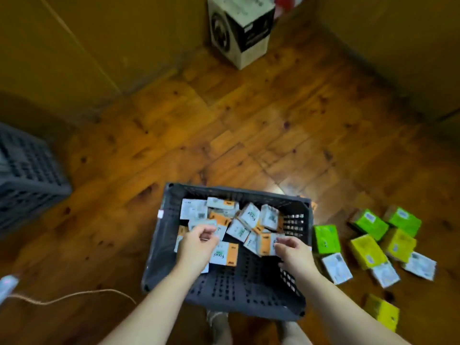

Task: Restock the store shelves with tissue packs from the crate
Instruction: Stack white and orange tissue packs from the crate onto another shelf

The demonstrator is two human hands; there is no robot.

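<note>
A dark grey plastic crate [166, 235] sits on the wooden floor below me. Several white and orange tissue packs [249, 216] lie jumbled in its far half. Inside the crate, my left hand [196, 245] has its fingers curled round a white pack [201, 224] near the left side. My right hand [292, 255] is at the crate's right side, its fingers pinching the edge of a white and orange pack [267, 242]. No shelf is in view.
Green, yellow and white packs [368, 245] lie scattered on the floor right of the crate. A second grey crate [27, 175] stands at the left. A black and white box [241, 31] stands at the back. A cord [74, 296] runs across the floor.
</note>
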